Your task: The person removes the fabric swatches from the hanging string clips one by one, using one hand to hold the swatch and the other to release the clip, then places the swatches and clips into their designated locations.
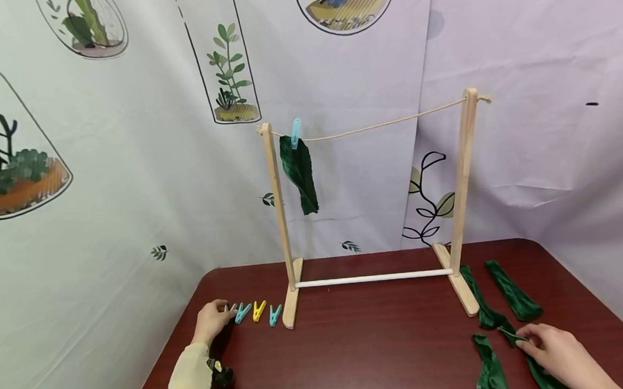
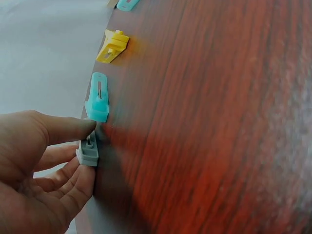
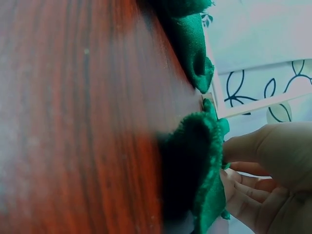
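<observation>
At the table's left side my left hand (image 1: 212, 321) pinches a pale grey clothespin (image 2: 88, 152) between thumb and fingers. Beside it lie a blue clothespin (image 1: 242, 312), a yellow clothespin (image 1: 259, 311) and another blue clothespin (image 1: 275, 315) in a row. On the right, my right hand (image 1: 562, 349) pinches a green velvet strip (image 3: 212, 175) near its upper end; the fingers partly hide it. Other green strips (image 1: 512, 292) lie around that hand. One more green strip (image 1: 301, 177) hangs from the rope, held by a blue clothespin (image 1: 296, 133).
A wooden rack (image 1: 464, 179) with a rope (image 1: 382, 127) strung between its posts stands at the back of the dark red table (image 1: 374, 339). A white rod (image 1: 372, 279) joins its feet. Behind it hangs a plant-printed cloth (image 1: 181, 167).
</observation>
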Motion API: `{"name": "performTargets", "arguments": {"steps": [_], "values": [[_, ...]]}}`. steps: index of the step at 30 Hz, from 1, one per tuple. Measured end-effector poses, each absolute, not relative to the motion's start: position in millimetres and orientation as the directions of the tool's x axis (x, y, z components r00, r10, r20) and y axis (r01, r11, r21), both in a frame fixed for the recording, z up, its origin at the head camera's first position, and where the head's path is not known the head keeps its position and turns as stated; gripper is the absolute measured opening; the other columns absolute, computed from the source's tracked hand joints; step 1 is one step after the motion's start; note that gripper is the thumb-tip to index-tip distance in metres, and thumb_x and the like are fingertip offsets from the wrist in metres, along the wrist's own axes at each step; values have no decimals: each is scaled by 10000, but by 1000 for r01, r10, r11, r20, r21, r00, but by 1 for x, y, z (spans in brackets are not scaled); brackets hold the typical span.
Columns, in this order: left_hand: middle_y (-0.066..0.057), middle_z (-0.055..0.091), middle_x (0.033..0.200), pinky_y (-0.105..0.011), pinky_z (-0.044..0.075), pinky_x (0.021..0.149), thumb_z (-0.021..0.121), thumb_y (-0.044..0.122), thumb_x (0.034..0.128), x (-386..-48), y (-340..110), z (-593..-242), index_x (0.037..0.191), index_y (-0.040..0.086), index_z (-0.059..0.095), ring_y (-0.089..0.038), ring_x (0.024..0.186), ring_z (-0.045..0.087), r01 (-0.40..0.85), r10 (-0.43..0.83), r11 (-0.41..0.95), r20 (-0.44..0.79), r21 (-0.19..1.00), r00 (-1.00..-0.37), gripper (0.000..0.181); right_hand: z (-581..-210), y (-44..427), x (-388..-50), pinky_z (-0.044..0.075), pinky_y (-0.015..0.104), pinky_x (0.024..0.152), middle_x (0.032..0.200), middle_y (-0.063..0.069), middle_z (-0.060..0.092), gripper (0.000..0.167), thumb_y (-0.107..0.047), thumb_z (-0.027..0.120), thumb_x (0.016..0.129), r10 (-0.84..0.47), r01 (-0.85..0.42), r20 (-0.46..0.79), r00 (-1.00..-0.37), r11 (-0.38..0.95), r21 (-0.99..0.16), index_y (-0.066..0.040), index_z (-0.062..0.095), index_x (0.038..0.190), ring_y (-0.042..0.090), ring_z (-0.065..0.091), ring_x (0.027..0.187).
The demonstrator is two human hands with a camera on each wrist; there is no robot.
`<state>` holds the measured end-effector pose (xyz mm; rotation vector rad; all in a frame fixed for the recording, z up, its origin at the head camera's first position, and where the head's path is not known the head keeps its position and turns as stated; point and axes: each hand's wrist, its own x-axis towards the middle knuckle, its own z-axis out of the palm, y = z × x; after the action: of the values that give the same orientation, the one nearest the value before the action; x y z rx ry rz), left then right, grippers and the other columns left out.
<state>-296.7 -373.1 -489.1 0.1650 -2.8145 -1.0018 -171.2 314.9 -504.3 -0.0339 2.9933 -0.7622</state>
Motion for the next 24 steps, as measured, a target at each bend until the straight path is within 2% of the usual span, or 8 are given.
{"name": "performTargets", "arguments": {"steps": [9,14,17,21,24], "values": [[-287,638,1112,-491,539,761,676,169,950,-293,-381,-489,1290,-151,568,-334,890,642,-67,-162,735,79,675,-984,479,-498,313,-170,387,282,569,776,-48,576,216,-173,701,939,-21,14,-65,-998,867,-498,19,715,1037,98,463,646],[-244,632,1062,-396,495,681,674,185,958,-290,-384,-486,1296,-137,573,-281,822,600,-87,-188,724,75,684,-979,478,-489,314,-169,386,285,562,795,-43,597,240,-197,683,956,-3,16,-38,-999,866,-500,22,720,1048,96,471,647],[-235,620,1053,-368,446,661,665,186,966,-290,-386,-482,1285,-133,579,-279,821,557,-90,-203,740,94,667,-975,459,-482,315,-171,373,285,543,857,-1,658,231,-193,671,964,2,11,-18,-1000,864,-503,13,722,1056,104,474,632],[-244,625,1071,-392,466,696,657,188,975,-291,-387,-474,1284,-124,587,-315,872,576,-62,-196,759,137,648,-971,444,-470,314,-176,388,297,529,969,93,712,243,-198,658,976,-2,-8,13,-1000,862,-507,12,720,1083,131,522,644],[-228,623,1078,-401,470,709,651,195,982,-293,-383,-466,1309,-109,577,-316,885,578,-48,-183,755,141,653,-973,453,-463,311,-179,388,292,506,956,82,708,238,-189,656,978,-10,-42,67,-998,866,-498,10,722,1092,122,511,608]]}}
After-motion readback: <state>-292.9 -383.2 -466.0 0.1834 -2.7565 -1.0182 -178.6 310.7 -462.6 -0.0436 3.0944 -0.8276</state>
